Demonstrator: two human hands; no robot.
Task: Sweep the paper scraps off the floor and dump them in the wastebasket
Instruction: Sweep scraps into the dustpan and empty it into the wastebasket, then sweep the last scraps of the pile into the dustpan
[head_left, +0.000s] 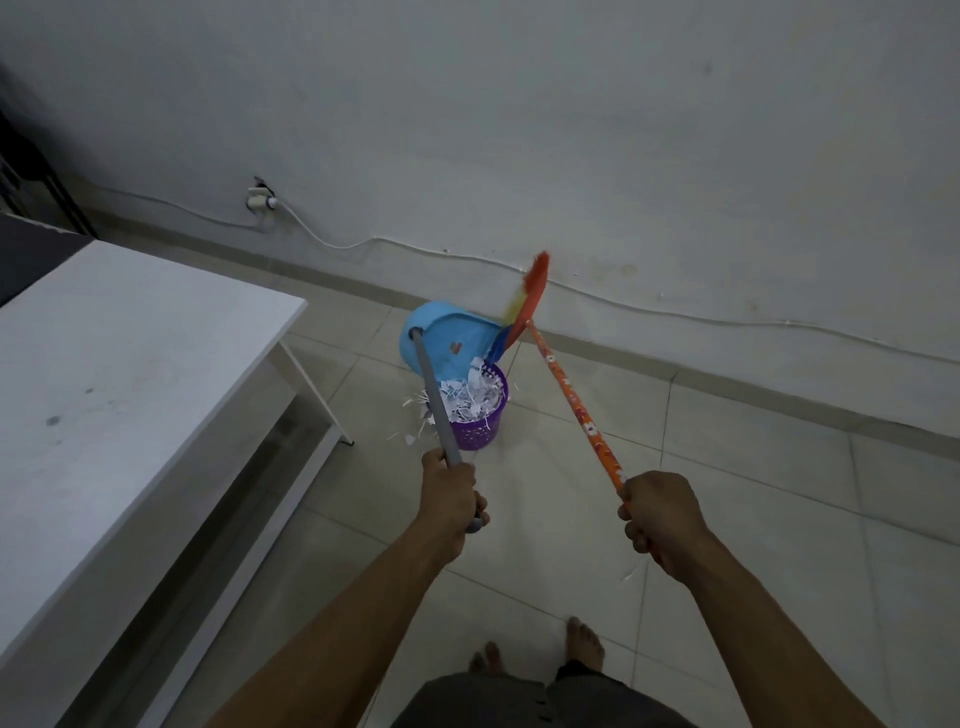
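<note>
My left hand grips the grey handle of a blue dustpan, which is tipped over a purple mesh wastebasket. White paper scraps fill the basket to its rim, and a few lie on the floor at its left side. My right hand grips the orange flowered handle of a broom. The broom's multicoloured head is raised, blurred, and touches the dustpan's right edge above the basket.
A white table stands at the left, its leg close to the basket. A white cable runs along the wall from a socket. Tiled floor spreads out to the right. My bare feet show at the bottom. One scrap lies near my right hand.
</note>
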